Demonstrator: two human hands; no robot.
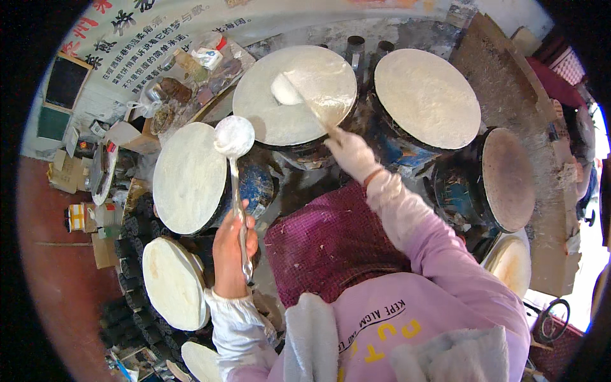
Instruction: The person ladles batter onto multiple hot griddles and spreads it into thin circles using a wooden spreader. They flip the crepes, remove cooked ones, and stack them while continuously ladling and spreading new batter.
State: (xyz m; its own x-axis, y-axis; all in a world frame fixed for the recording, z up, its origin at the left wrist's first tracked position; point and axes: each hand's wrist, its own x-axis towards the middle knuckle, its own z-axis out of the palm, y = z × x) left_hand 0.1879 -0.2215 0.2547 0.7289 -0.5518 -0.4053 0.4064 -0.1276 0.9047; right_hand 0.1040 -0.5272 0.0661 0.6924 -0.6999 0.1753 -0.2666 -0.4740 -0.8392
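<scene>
My left hand [230, 255] grips the handle of a metal ladle [235, 137], whose bowl carries white batter. The ladle's bowl hangs near the gap between two round griddles. In my gloved right hand [354, 155] is a thin flat spreader [311, 106], reaching across the batter layer [267, 117] on the far middle griddle. Beside the spreader lies a thick white pool of batter [287, 90], and wet batter shines to its right. Pale flatbread sheets cover the left griddle [191, 179] and the right griddle [427, 99].
A brown griddle [508, 179] stands bare at the right. Flatbread stacks [171, 284] sit at lower left, with another stack [510, 267] at lower right. Coal briquettes [134, 267] are piled at the left. Jars and bags crowd a side table [241, 50]. Metal pipes [355, 47] rise behind.
</scene>
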